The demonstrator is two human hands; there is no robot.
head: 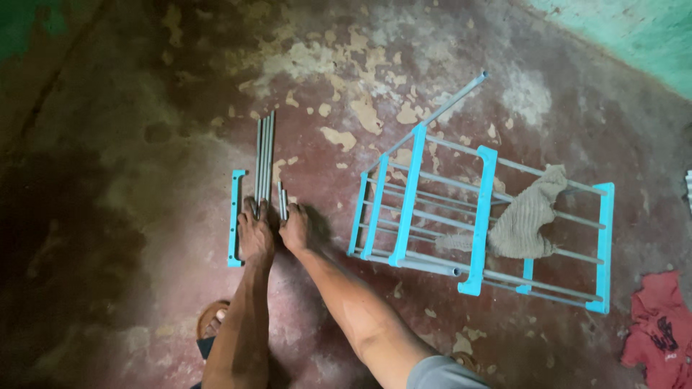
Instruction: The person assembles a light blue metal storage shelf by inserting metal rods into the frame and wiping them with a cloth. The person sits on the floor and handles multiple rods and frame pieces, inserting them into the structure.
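Observation:
My left hand (256, 234) lies flat on the near ends of a bundle of grey metal rods (264, 155) lying on the floor. My right hand (294, 229) sits beside it, fingers around a short grey tube (282, 203). A blue plastic side bar (235, 216) lies just left of the rods. To the right rests a partly built rack (479, 216) of blue plastic frames and grey rods, tipped on the floor.
A beige cloth (530, 216) hangs over the rack's rods. A long grey tube (450, 101) sticks out from the rack's far end. A red garment (662, 335) lies at the lower right. My sandalled foot (211, 323) is near my left forearm. The worn red floor meets a green wall (634, 32).

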